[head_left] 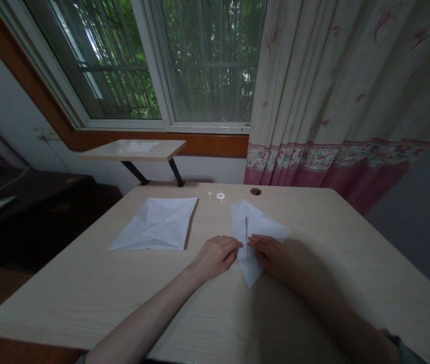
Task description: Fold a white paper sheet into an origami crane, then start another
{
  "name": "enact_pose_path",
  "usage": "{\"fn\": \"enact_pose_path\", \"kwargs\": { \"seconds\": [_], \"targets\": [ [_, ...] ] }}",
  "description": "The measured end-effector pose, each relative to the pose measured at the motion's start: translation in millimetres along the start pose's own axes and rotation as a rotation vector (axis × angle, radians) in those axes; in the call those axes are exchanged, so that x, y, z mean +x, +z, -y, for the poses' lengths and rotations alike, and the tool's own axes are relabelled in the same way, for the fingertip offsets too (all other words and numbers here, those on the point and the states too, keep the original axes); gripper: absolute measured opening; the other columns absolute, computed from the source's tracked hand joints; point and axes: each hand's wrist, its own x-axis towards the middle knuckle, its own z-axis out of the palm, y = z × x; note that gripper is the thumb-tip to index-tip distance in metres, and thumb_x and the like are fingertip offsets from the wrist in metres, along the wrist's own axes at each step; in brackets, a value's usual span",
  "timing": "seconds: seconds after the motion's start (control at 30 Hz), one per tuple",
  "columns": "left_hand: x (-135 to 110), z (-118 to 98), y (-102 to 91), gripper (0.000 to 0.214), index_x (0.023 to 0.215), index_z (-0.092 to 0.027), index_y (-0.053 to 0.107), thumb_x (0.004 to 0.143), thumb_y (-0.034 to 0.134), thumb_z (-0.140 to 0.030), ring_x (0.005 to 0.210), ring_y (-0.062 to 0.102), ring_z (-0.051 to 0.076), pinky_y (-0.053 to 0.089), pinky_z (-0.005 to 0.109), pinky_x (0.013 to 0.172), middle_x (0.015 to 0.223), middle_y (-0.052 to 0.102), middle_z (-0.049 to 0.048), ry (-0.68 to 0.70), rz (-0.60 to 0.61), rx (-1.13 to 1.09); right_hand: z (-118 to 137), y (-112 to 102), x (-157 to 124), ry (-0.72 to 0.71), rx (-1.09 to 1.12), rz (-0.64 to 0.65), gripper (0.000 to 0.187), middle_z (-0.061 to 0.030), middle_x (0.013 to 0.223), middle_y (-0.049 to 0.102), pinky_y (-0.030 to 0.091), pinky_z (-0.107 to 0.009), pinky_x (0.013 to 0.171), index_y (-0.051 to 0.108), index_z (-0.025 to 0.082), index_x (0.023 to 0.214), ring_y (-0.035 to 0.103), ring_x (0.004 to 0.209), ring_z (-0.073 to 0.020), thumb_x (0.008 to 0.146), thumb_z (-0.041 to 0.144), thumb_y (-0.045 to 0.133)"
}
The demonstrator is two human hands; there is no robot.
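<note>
A folded sheet of white paper (266, 225), kite-like with a point toward me, lies on the table under both hands. A narrow slit runs down its middle where two flaps meet. At its left edge my left hand (217, 255) is closed, fingertips and thumb together on the paper. My right hand (275, 258) rests on the right flap with its fingers stretched flat toward the slit; its thumb is mostly hidden. Left of the hands lies a second white sheet (162, 222), creased and spread out.
The light wood table (97, 288) has a round cable hole (256, 191) near its back edge. A small raised shelf (104, 149) at the back left holds white paper (139, 146). Behind stand a window and a floral curtain (298, 101). A dark surface (48, 202) is at left.
</note>
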Motion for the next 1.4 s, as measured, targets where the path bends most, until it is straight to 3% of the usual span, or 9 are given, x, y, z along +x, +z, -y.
{"fn": "enact_pose_path", "kwargs": {
  "seconds": [0.2, 0.37, 0.5, 0.63, 0.77, 0.87, 0.97, 1.07, 1.4],
  "targets": [
    [1.4, -1.8, -2.8, 0.026, 0.116, -0.019, 0.066, 0.098, 0.048, -0.016, 0.102, 0.066, 0.023, 0.055, 0.037, 0.09, 0.113, 0.072, 0.0084, 0.061, -0.102, 0.007, -0.6, 5.6, 1.6, 0.004, 0.02, -0.094, 0.042, -0.0094, 0.121, 0.075, 0.058, -0.041, 0.101, 0.073, 0.02, 0.116, 0.071, 0.112, -0.0226, 0.086, 0.003, 0.048],
    [2.2, -6.2, -11.0, 0.028, 0.118, -0.018, 0.066, 0.097, 0.047, -0.017, 0.108, 0.064, 0.025, 0.053, 0.041, 0.092, 0.119, 0.07, 0.0107, 0.132, -0.217, 0.014, -9.3, 10.8, -0.8, 0.023, -0.001, -0.098, 0.041, -0.0079, 0.123, 0.074, 0.055, -0.044, 0.105, 0.072, 0.023, 0.117, 0.067, 0.119, -0.0227, 0.088, 0.006, 0.049],
    [3.0, -13.8, -15.3, 0.042, 0.144, -0.024, 0.051, 0.102, 0.046, -0.022, 0.136, 0.05, 0.023, 0.037, 0.046, 0.116, 0.142, 0.06, 0.0071, 0.175, -0.066, -0.028, -16.7, 13.9, -4.7, 0.084, -0.086, -0.09, 0.043, -0.0087, 0.128, 0.071, 0.052, -0.046, 0.108, 0.069, 0.024, 0.126, 0.064, 0.124, -0.0231, 0.091, 0.009, 0.049],
    [3.4, -18.8, -11.5, 0.037, 0.139, -0.023, 0.055, 0.105, 0.046, -0.034, 0.133, 0.053, 0.021, 0.022, 0.048, 0.124, 0.135, 0.066, 0.0062, 0.158, 0.042, -0.021, -18.7, 14.8, -6.6, 0.14, -0.215, -0.048, 0.044, -0.0109, 0.135, 0.068, 0.047, -0.052, 0.112, 0.067, 0.023, 0.13, 0.06, 0.129, -0.0256, 0.093, 0.011, 0.047],
    [2.6, -19.1, -10.6, 0.03, 0.117, -0.024, 0.07, 0.104, 0.048, -0.04, 0.11, 0.062, 0.023, 0.032, 0.049, 0.115, 0.106, 0.074, 0.0056, 0.126, -0.006, 0.04, -17.2, 15.1, -6.2, 0.165, -0.269, -0.048, 0.044, -0.0108, 0.137, 0.067, 0.046, -0.053, 0.113, 0.066, 0.023, 0.132, 0.059, 0.131, -0.026, 0.094, 0.012, 0.047],
    [2.1, -17.8, -10.9, 0.028, 0.106, -0.023, 0.073, 0.104, 0.05, -0.039, 0.098, 0.064, 0.023, 0.043, 0.044, 0.101, 0.095, 0.073, 0.0052, 0.107, 0.021, 0.085, -17.3, 17.7, -7.9, 0.148, -0.305, -0.057, 0.044, -0.0113, 0.137, 0.066, 0.047, -0.051, 0.112, 0.066, 0.02, 0.132, 0.059, 0.13, -0.0263, 0.094, 0.011, 0.045],
    [1.7, -16.3, -8.1, 0.026, 0.108, -0.02, 0.072, 0.103, 0.051, -0.034, 0.097, 0.066, 0.021, 0.05, 0.036, 0.091, 0.1, 0.073, 0.0059, 0.129, 0.093, 0.067, -18.7, 21.8, -11.3, 0.141, -0.356, -0.055, 0.045, -0.0106, 0.137, 0.066, 0.048, -0.05, 0.112, 0.065, 0.02, 0.132, 0.06, 0.13, -0.027, 0.093, 0.011, 0.046],
    [0.9, -15.4, -3.8, 0.026, 0.112, -0.019, 0.071, 0.104, 0.049, -0.032, 0.103, 0.069, 0.021, 0.054, 0.033, 0.091, 0.114, 0.074, 0.0057, 0.123, 0.111, 0.028, -19.0, 24.3, -13.5, 0.132, -0.392, -0.044, 0.046, -0.0098, 0.138, 0.066, 0.048, -0.048, 0.111, 0.064, 0.021, 0.134, 0.059, 0.13, -0.0267, 0.093, 0.011, 0.047],
    [0.4, -13.5, -1.4, 0.033, 0.126, -0.021, 0.068, 0.106, 0.047, -0.037, 0.111, 0.072, 0.023, 0.057, 0.039, 0.098, 0.128, 0.072, 0.0052, -0.032, 0.081, 0.037, -12.0, 17.0, -8.5, 0.184, -0.383, -0.019, 0.04, -0.0121, 0.134, 0.068, 0.052, -0.047, 0.105, 0.067, 0.021, 0.129, 0.064, 0.124, -0.0278, 0.095, 0.014, 0.048]
  ]
}}
